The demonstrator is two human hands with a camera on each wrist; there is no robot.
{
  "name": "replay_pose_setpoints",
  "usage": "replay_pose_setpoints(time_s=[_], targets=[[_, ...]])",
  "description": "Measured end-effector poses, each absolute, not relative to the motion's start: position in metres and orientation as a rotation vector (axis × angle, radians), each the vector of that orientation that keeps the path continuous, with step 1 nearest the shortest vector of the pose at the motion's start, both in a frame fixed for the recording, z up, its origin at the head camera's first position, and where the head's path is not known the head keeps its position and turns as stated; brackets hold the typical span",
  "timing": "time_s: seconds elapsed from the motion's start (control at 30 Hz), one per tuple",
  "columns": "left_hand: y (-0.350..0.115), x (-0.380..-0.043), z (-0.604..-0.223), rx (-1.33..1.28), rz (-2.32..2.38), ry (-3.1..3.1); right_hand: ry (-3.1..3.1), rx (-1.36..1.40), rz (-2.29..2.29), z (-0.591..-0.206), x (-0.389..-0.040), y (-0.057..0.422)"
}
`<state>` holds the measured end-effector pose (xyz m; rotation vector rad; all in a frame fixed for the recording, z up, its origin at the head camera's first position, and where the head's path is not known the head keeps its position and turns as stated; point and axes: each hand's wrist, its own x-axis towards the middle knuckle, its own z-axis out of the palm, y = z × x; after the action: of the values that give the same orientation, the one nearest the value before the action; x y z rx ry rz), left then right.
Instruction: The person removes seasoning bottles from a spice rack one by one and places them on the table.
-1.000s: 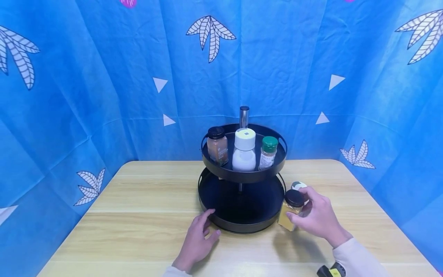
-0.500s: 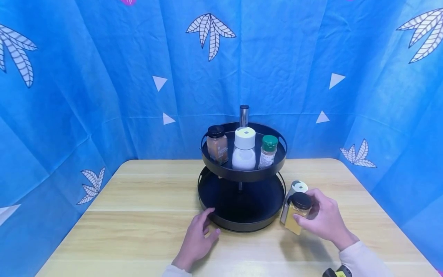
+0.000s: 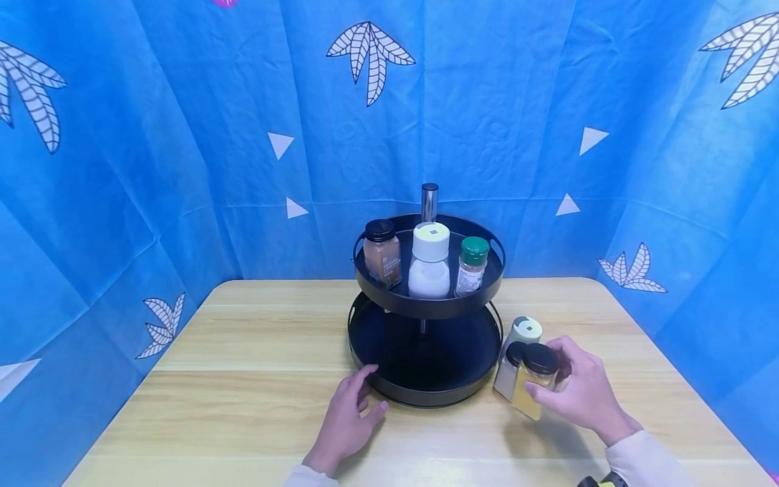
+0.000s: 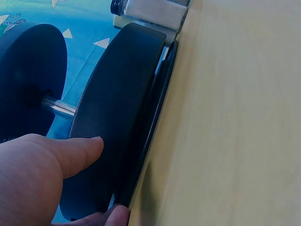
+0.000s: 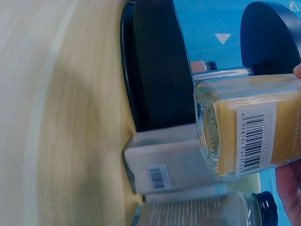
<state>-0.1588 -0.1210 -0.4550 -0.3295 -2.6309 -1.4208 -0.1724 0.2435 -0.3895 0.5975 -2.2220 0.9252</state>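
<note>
My right hand [image 3: 581, 392] holds a square glass spice jar [image 3: 528, 396] of yellow powder with a black lid, thumb on the near side. Seen from the right wrist, the jar's barcode label [image 5: 256, 136] faces the camera, its base off the table. Just behind stand a black-lidded jar of pale grey contents [image 3: 505, 380] and a white-capped bottle [image 3: 527, 329], both partly hidden. My left hand [image 3: 347, 423] is at the front left of a black two-tier rack's lower tray [image 3: 426, 398], a fingertip at the rim. Its thumb [image 4: 80, 153] overlaps the tray's side in the left wrist view.
The upper tray [image 3: 426, 310] carries a brown-filled jar [image 3: 382, 260], a white-capped bottle of white contents [image 3: 429, 274] and a small green-capped shaker [image 3: 471, 267]. A chrome post [image 3: 429, 203] rises through the rack. Blue patterned cloth [image 3: 499, 135] surrounds the wooden table [image 3: 243, 379].
My right hand has moved right and slightly nearer with the yellow jar, away from the rack. The grey jar and white-capped bottle behind show more. My left hand stays put.
</note>
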Motion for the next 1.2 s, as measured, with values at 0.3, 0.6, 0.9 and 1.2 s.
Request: replay_pose_setpoints(time_s=[0.3,0.6,0.9,1.2], targets=[[-0.121,-0.159,-0.453,-0.329,-1.410,-2.643,-2.274,0.488,0.889,-0.394,-0.169,0.254],[-0.121,-0.159,-0.455,-0.331,-1.403,-2.645,-2.375,0.381,0.890,-0.402,-0.166,0.261],[-0.120,-0.158,-0.455,-0.339,-1.426,-2.632,-2.479,0.267,0.866,-0.408,-0.161,0.264],[-0.121,-0.158,-0.456,-0.336,-1.428,-2.623,-2.531,0.246,0.874,-0.411,-0.159,0.262]])
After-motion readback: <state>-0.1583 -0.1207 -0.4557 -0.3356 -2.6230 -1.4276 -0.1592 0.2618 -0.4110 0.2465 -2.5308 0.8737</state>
